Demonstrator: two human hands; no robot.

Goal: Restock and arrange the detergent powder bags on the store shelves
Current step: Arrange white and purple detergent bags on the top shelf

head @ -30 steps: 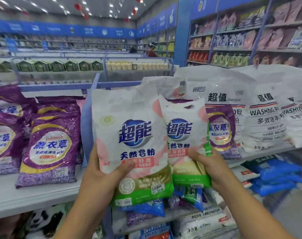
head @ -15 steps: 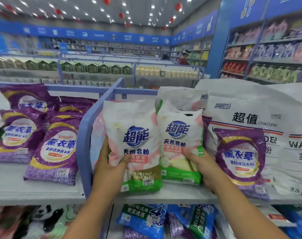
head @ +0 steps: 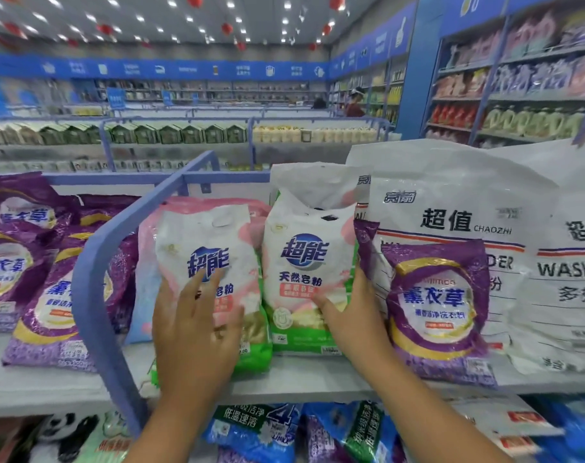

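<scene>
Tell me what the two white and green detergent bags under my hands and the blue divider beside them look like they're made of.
The white and green bags, one under each hand, look like thin glossy plastic film: printed faces, soft creases, crumpled tops with a sheen. The blue divider looks like rigid painted metal or moulded plastic, with a smooth matte finish and a rounded corner; the picture leaves open which.

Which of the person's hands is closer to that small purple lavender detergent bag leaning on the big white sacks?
Right. The right hand is just beside the small purple lavender detergent bag; the left hand is two white bags away.
</scene>
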